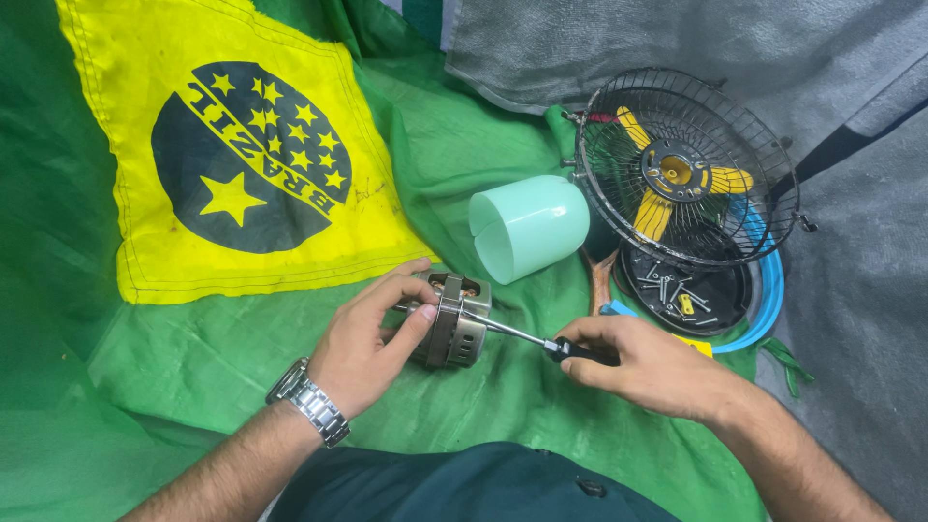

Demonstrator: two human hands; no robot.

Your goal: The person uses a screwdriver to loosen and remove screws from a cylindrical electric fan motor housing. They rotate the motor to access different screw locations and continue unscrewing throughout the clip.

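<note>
My left hand [372,333] grips a small metal fan motor [458,324] just above the green cloth, thumb and fingers wrapped around its housing. My right hand [643,365] holds a screwdriver [527,337] by its black handle, the thin shaft pointing left with its tip against the motor's side. A metal wristwatch [307,398] sits on my left wrist.
A pale green plastic motor cover [530,227] lies behind the motor. Further right stand a black wire fan guard [686,164] with yellow blades and a black round lid [688,285] holding loose screws. A green and yellow flag cloth [232,155] covers the floor; grey fabric [851,290] lies at right.
</note>
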